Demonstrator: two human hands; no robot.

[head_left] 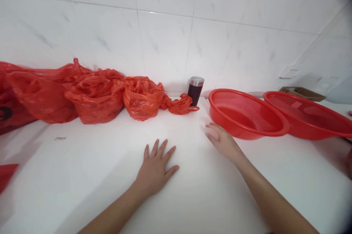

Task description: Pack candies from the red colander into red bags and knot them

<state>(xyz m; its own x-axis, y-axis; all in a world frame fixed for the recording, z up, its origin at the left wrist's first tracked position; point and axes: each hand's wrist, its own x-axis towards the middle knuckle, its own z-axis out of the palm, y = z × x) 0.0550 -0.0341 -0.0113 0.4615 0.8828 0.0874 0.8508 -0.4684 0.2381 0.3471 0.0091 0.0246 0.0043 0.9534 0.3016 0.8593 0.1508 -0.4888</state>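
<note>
My left hand (155,168) lies palm down on the white table (176,204), its fingers spread and nothing in it. Just above the tabletop, my right hand (222,140) is beside the near left side of a red plastic basket (247,131) with mesh walls. Its fingers and thumb are apart and slightly blurred, with a pale patch between them; no held thing can be made out. A dark tumbler (195,93) with a silver lid stands upright beyond both hands. A small crumpled red plastic bag (180,105) lies against its left side.
Several filled red plastic bags (96,102) line the tiled wall at the left. A second red basket (308,124) is at the right, with a brown tray (305,93) behind it. A small scrap (60,138) lies at left. Part of another person's hand (349,157) shows at the right edge.
</note>
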